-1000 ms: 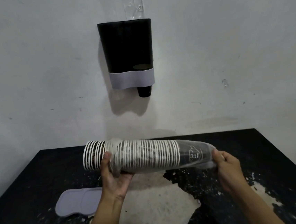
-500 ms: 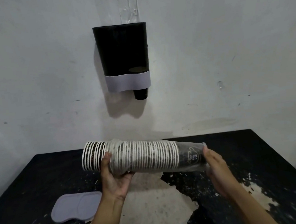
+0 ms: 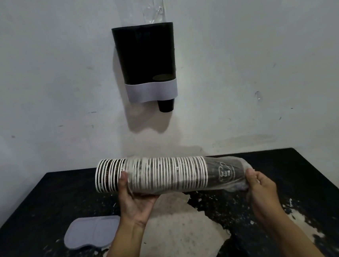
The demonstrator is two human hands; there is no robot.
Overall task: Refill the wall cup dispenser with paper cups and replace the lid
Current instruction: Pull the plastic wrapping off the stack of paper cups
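Fingers (image 3: 258, 178) of the right hand (image 3: 262, 192) pinch the gathered closed end of a clear plastic sleeve (image 3: 234, 173), while the left hand (image 3: 135, 202) cups the wrapped stack from beneath, thumb up its near side, close to the open end. Between them lies one long stack of black paper cups with white rims (image 3: 154, 174), its long axis level and running left to right, held above the desk. The rims face left, where the first several cups stand bare of plastic; the cup bases point right, into the sleeve. So the stack should come free leftward, towards the left hand, as the right pulls the wrap away; that is my reading.

By size, largest first: one black desk with peeling paint (image 3: 314, 176); the one stack; one black wall-mounted cup dispenser with a grey lower band (image 3: 145, 56), directly above the stack and well apart from it, its top uncovered; one grey kidney-shaped plastic lid (image 3: 91, 233) flat on the desk, just left of the left forearm; one black cup (image 3: 165, 106) poking from the dispenser's outlet.
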